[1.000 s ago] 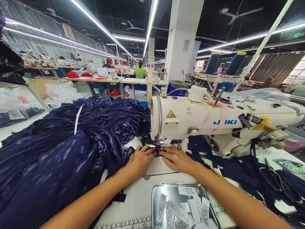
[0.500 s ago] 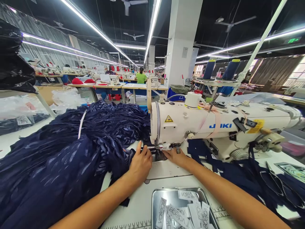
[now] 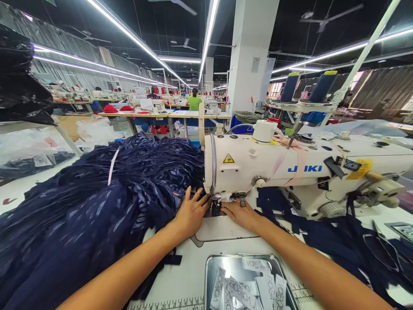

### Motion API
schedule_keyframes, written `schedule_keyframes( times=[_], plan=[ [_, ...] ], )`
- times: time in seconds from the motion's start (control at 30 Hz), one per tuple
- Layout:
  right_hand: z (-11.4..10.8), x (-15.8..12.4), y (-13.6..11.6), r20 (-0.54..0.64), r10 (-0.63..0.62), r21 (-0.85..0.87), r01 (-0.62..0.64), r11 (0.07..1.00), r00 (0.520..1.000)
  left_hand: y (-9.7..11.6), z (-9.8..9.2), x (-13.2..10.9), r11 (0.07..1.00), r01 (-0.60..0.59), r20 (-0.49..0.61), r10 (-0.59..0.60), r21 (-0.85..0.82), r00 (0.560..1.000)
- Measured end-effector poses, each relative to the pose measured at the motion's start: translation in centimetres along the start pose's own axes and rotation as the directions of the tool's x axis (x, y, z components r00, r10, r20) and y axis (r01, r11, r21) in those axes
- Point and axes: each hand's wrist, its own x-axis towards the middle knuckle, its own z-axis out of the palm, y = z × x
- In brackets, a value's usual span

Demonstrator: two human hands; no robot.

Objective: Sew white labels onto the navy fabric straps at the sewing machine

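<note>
A white sewing machine (image 3: 245,159) stands in front of me. My left hand (image 3: 192,214) lies just left of its needle area, fingers spread and tips on dark fabric close to the presser foot (image 3: 217,209). On the other side, my right hand (image 3: 240,214) reaches under the machine head. Its fingers are pressed together with the tips beside the presser foot; what they hold, if anything, is hidden. A large heap of navy garments (image 3: 129,189) with a shiny leaf-like pattern is piled by my left arm, a white strip (image 3: 112,165) across it.
A metal tray (image 3: 208,275) of white printed labels (image 3: 238,288) sits at the front. Navy fabric strips (image 3: 325,239) and scissors (image 3: 382,249) lie to the right. Thread cones (image 3: 290,88) stand behind the machine. A person (image 3: 194,101) in green sits farther off.
My left hand has moved slightly right, closer to the presser foot, and its fingers are more spread. My right hand stays by the presser foot. The view has shifted slightly.
</note>
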Motion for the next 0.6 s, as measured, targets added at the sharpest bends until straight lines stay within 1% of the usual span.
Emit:
schedule_keyframes(
  times=[0.1, 0.37, 0.6],
  plan=[
    [0.0, 0.1, -0.4, 0.005, 0.02, -0.025, -0.019, 0.999, 1.0, 0.0, -0.1, 0.1, 1.0, 0.0, -0.003, 0.0, -0.003, 1.0],
    [-1.1, 0.6, -2.2, 0.057, 0.143, -0.157, -0.133, 0.979, 0.988, -0.6, -0.1, 0.7, 1.0, -0.025, 0.015, 0.025, -0.017, 1.0],
    [-0.9, 0.9, -2.5, 0.079, 0.178, -0.186, -0.161, 0.969, 0.981, -1.0, 0.2, 1.7, 0.999, -0.031, 0.022, 0.032, -0.044, 0.999]
  ],
)
